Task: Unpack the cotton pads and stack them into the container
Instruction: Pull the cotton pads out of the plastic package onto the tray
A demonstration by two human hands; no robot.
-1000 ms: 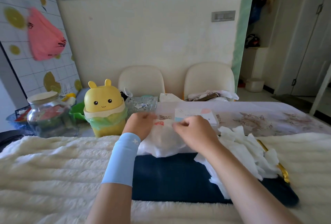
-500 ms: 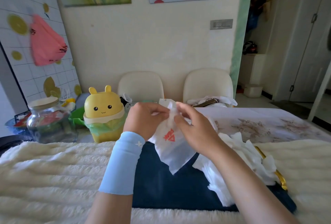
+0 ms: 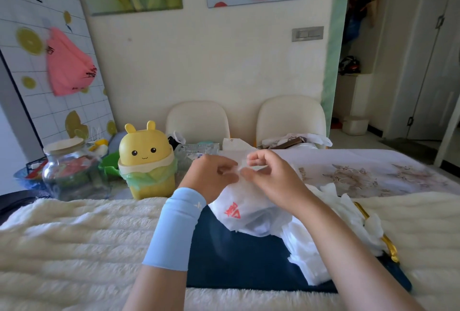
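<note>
Here both hands, left [image 3: 211, 176] and right [image 3: 271, 176], pinch the top of a white bag [image 3: 245, 213] above the dark tray [image 3: 236, 261].

White plastic bag [image 3: 245, 207] with red print, lifted above the dark tray [image 3: 239, 261]; loose white cotton pads [image 3: 306, 256] heaped on tray's right side.

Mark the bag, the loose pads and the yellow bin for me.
bag [image 3: 251, 213], head view, on its white side by the red print
pads [image 3: 305, 256], head view, middle of the pile
yellow bin [image 3: 145, 149], head view, its face
</note>
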